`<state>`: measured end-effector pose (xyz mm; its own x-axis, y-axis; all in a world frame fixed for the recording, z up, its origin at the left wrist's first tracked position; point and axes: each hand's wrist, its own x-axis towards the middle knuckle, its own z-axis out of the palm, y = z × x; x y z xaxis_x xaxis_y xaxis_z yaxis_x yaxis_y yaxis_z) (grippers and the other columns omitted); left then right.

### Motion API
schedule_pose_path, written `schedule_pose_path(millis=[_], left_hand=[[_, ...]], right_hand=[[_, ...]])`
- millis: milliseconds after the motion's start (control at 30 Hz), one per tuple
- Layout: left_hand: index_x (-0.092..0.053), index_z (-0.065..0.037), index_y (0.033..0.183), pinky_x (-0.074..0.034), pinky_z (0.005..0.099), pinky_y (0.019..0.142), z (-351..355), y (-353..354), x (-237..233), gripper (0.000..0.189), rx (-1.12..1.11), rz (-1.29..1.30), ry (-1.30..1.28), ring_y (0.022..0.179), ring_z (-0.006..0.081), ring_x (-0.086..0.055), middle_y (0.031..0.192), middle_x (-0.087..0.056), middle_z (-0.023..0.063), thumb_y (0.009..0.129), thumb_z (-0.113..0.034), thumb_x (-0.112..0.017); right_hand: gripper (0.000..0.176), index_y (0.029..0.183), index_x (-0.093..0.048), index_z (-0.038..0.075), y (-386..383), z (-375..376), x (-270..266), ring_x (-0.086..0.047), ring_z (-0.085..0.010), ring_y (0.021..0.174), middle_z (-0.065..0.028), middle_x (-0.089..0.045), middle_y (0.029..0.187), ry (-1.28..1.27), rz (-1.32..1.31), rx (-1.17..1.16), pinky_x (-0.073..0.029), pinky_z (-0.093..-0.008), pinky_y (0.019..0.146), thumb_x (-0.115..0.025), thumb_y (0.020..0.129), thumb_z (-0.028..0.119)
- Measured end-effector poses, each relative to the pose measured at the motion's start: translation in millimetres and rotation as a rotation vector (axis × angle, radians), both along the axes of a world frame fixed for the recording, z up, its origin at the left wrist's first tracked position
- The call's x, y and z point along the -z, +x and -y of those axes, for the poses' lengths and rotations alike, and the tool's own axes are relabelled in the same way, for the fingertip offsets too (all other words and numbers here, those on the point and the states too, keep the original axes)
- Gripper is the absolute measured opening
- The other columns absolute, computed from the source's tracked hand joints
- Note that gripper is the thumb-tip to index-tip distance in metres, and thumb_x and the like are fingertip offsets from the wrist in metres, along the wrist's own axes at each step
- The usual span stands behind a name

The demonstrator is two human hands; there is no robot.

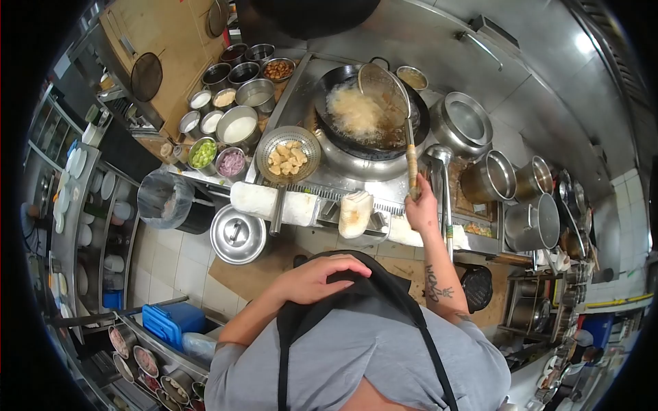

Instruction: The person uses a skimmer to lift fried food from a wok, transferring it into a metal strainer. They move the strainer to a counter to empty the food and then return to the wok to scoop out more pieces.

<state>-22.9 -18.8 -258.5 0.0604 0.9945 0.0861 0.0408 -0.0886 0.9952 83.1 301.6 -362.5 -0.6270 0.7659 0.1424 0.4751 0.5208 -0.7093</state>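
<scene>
A stainless steel wok station (301, 89) is seen in a cramped commercial kitchen with a tiled floor. Seasoning tubs (226, 113) are ranged along its left edge, and a perforated strainer (288, 154) of fried pieces is set at its front edge. The skimmer (384, 85) is held tilted over the frothing wok (411, 133) at the station's middle. Its handle is gripped by the right hand (419, 205), fingers wrapped tight and forearm raised. The left hand (322, 277) is laid flat, fingers loosely spread, on the black apron (343, 308).
</scene>
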Motion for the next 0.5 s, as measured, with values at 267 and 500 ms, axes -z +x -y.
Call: schedule_pose_path(millis=[267,500], left_hand=[[-0.060,-0.003,0.131,-0.040,0.0381,0.110,2,1,-2,0.039,-0.020,0.011,-0.001,0.127,0.0276,-0.056,0.133,-0.061,0.0118,0.092,0.001,-0.058],[-0.060,-0.003,0.131,-0.040,0.0374,0.110,-1,1,-6,0.039,-0.001,-0.018,-0.019,0.126,0.0273,-0.056,0.132,-0.061,0.0115,0.092,0.001,-0.058]], right_hand=[[0.058,0.139,-0.043,0.002,-2,-4,-31,-0.060,-0.0182,0.060,-0.0123,-0.065,0.086,-0.779,-0.242,0.021,-0.049,-0.0330,0.048,-0.062,0.084,-0.002],[0.050,0.132,-0.043,0.002,8,-6,-50,-0.060,-0.0196,0.060,-0.0155,-0.063,0.086,-1.067,-0.413,-0.034,-0.048,-0.0310,0.045,-0.059,0.086,-0.004]])
